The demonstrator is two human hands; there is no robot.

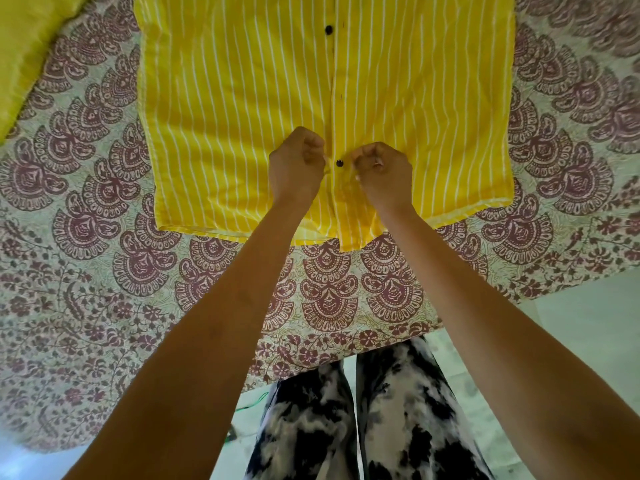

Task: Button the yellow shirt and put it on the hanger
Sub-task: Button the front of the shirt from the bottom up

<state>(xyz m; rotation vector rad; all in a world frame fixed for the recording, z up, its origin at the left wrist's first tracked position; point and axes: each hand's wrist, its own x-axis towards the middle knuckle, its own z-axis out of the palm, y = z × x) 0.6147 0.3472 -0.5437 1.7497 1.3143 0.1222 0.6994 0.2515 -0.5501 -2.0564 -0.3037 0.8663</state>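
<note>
The yellow shirt [242, 109] with thin white stripes lies flat, front up, on a patterned bedspread, its hem toward me. A dark button [339, 163] shows through the placket near the hem, and another dark button [328, 28] sits higher up. My left hand [296, 164] pinches the placket fabric just left of the lower button. My right hand [382, 173] pinches the placket just right of it. Both hands have their fingers curled tight on the cloth. No hanger is in view.
The bedspread [86, 237] is cream with maroon paisley and its edge [346, 358] runs in front of my legs. A plain yellow-green cloth [27, 53] lies at the upper left. Pale floor [571, 323] shows at the lower right.
</note>
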